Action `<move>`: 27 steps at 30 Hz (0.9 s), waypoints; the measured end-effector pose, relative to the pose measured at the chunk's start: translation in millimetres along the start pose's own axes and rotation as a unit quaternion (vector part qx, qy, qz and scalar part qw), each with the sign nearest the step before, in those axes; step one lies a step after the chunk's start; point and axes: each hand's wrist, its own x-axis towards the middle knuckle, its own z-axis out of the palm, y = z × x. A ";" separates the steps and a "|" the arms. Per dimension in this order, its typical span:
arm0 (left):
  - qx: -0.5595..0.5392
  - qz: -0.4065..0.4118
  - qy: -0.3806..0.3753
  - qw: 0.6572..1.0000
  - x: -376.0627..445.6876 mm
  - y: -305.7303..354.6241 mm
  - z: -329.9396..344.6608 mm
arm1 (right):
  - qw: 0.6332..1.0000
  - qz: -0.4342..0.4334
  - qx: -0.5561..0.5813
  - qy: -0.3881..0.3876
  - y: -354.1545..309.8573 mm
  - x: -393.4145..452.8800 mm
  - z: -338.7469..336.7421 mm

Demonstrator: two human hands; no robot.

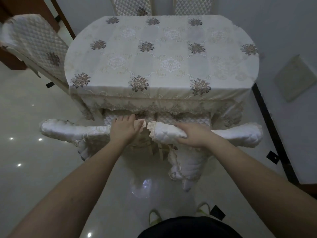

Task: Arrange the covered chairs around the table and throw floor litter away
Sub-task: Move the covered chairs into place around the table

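Two chairs in white quilted covers stand side by side at the near edge of the table (161, 54), which wears a cream floral cloth. My left hand (124, 129) grips the top of the left chair's back (72, 131), fingers curled over its far side. Around the top of the right chair's back (240, 136), near its lace-trimmed end, my right hand (192, 134) is wrapped. Both seats are tucked under the lace hem of the cloth.
A third covered chair (36, 43) stands at the table's left side, and two more chair backs (132, 6) show at the far end. A black-edged white unit (281, 134) runs along the right. The glossy tile floor (34, 169) lies open to the left. My shoes (154, 217) are at the bottom.
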 end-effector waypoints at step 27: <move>0.088 0.137 -0.087 0.983 29.5 -11.9 6.2 | 0.985 0.035 -0.133 0.107 -39.0 55.9 27.8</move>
